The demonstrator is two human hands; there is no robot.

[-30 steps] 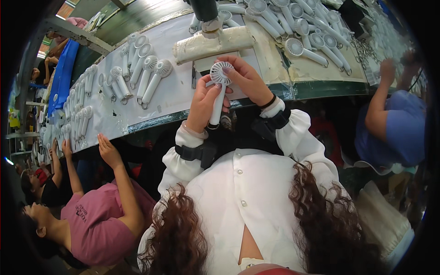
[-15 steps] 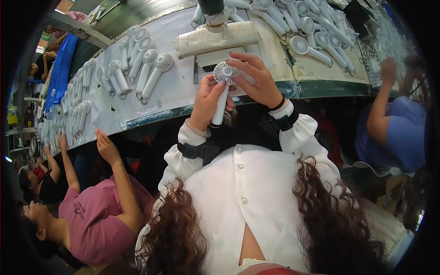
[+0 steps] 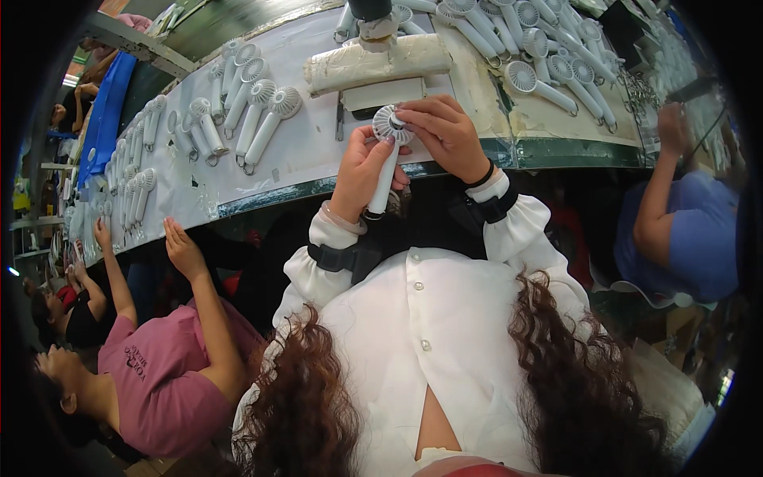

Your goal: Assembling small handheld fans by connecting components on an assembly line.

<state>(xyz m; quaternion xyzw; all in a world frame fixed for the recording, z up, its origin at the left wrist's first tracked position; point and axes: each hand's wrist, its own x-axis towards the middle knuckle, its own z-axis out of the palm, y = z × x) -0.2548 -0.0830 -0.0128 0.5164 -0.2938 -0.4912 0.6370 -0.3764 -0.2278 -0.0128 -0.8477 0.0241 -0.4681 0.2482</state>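
Observation:
A white handheld fan (image 3: 387, 163) is held over the near edge of the bench, its round grille up and its handle slanting down toward me. My left hand (image 3: 362, 171) is wrapped round the fan just below the grille, the thumb lying along its front. At the grille's centre, my right hand (image 3: 445, 135) has its fingers and thumb pinched together. What those fingers grip, if anything, is hidden behind them. Close beyond my hands, a small white block (image 3: 384, 95) lies in front of a wrapped pale roll (image 3: 377, 63).
White handheld fans (image 3: 270, 123) lie in rows to the left. More fans (image 3: 544, 83) are heaped at the far right. A dark post (image 3: 371, 9) stands behind the roll. A person in pink (image 3: 171, 381) sits left, a person in blue (image 3: 695, 230) right, both at the bench (image 3: 318, 151).
My right fingers have moved from spread beside the grille to pinched over its centre. The left hand and the fan are nearly where they were.

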